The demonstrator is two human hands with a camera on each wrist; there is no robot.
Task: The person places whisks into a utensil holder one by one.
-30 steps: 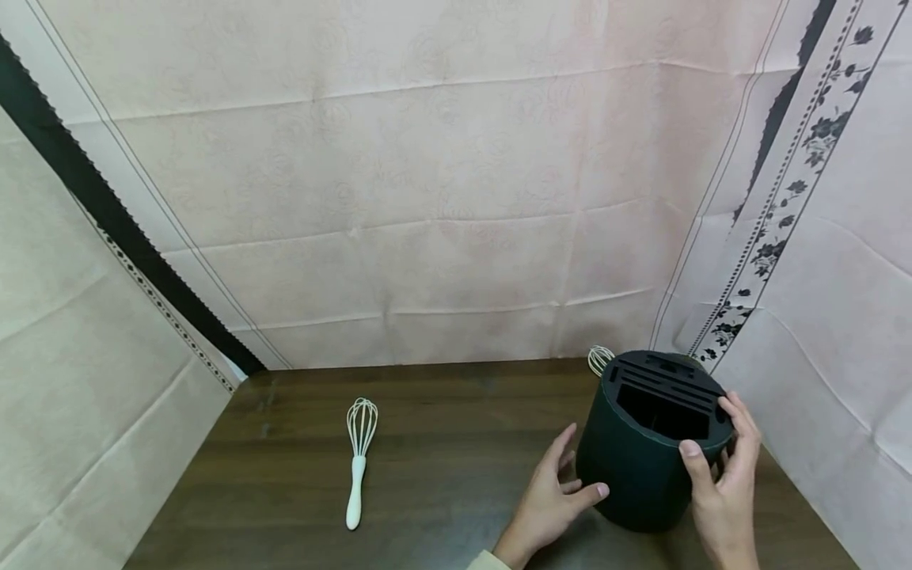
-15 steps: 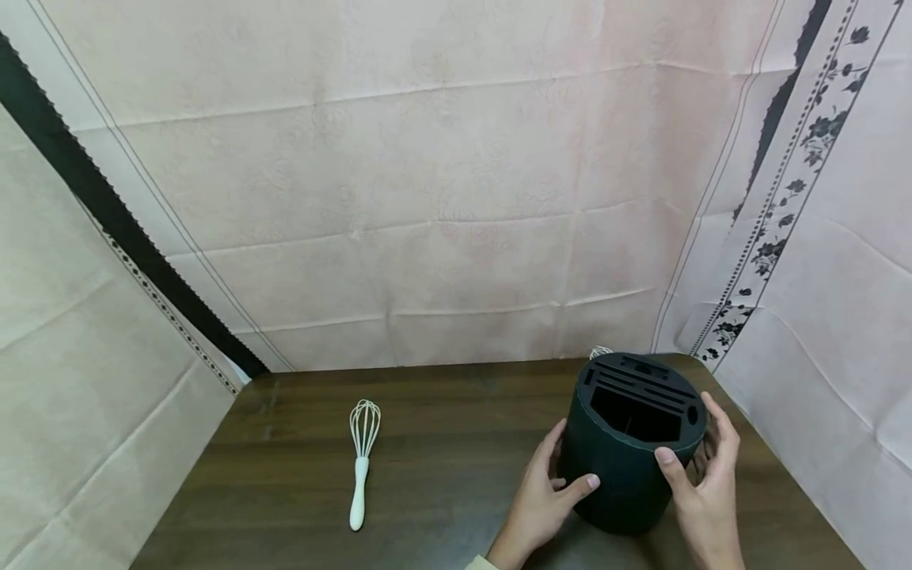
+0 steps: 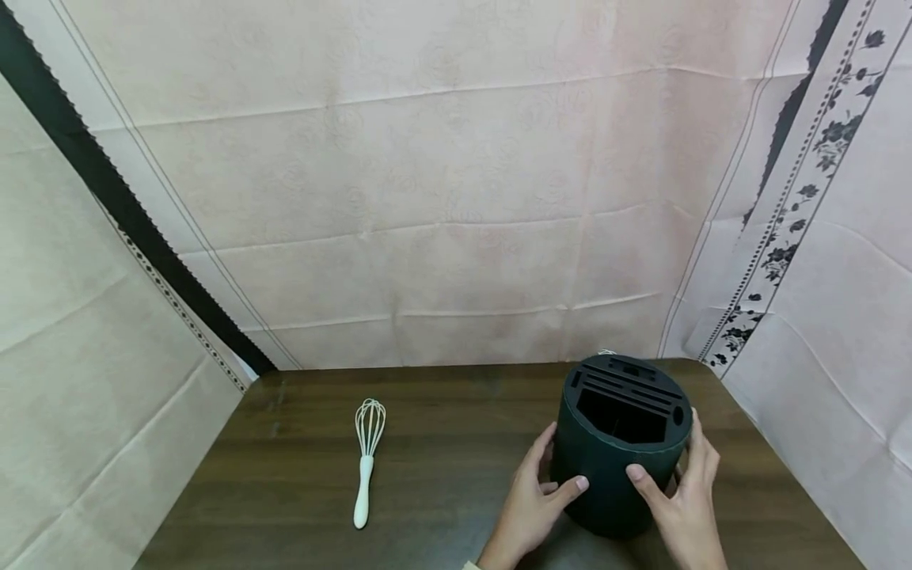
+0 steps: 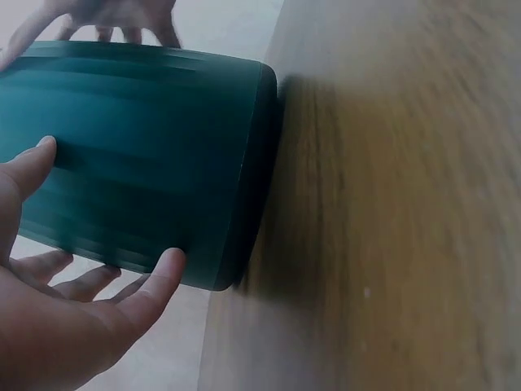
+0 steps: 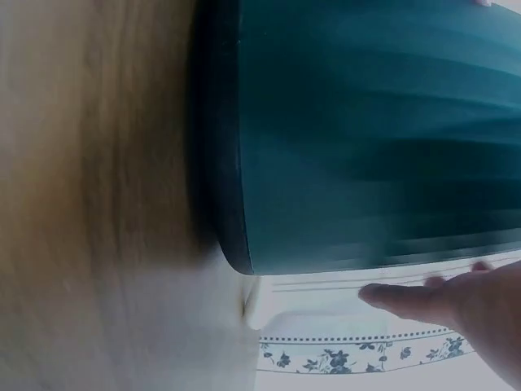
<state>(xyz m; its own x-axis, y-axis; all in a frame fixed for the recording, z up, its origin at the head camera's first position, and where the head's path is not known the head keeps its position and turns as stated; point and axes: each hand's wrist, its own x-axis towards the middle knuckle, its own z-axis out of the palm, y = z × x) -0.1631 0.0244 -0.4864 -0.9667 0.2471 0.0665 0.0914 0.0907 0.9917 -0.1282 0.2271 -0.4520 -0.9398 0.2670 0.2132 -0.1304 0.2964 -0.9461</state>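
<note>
A round dark green knife block (image 3: 613,483) stands on the brown table, with several slots and one wide rectangular opening in its black top. My left hand (image 3: 530,499) holds its left side, thumb on the front. On the other side my right hand (image 3: 680,503) grips it, thumb on the front and fingers around the right side, partly hidden. In the left wrist view, the thumb and fingers of the left hand (image 4: 81,318) spread over the block's wall (image 4: 138,130). The right wrist view shows the block's base (image 5: 232,179) right at the tabletop.
A cream whisk (image 3: 364,475) lies on the wooden table (image 3: 442,459) to the left. Pale wire loops (image 3: 606,352) peek out behind the block. Patterned cloth hangs (image 3: 442,198) at the back and both sides of the table.
Both hands have moved the knife block a little to the left. It now covers more of the wire loops behind it. The whisk on the left lies as before.
</note>
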